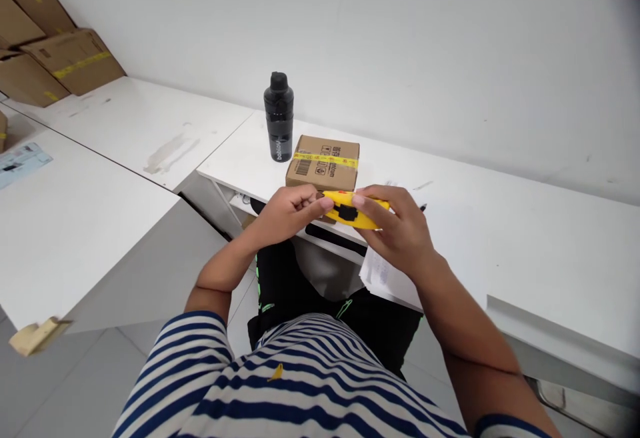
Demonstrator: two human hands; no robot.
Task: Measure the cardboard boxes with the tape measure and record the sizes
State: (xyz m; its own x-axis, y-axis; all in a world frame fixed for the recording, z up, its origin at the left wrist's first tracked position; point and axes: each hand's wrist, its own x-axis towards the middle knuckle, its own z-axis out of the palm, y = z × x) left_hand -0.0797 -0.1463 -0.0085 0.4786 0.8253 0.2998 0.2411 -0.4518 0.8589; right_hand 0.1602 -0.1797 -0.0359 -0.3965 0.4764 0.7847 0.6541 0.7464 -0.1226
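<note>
**Both hands on a yellow cutter in front of the taped box**

The left hand [287, 215] pinches one end of a yellow plastic box cutter [356, 210] with a black slider. The right hand [400, 231] curls its fingers around the other end. The cutter is held level in the air, just in front of a small brown cardboard box [323, 161] banded with yellow tape, which lies on the white tabletop [500, 238]. A black cylindrical plastic bottle [279, 118] stands upright just behind the box's left corner.
</note>
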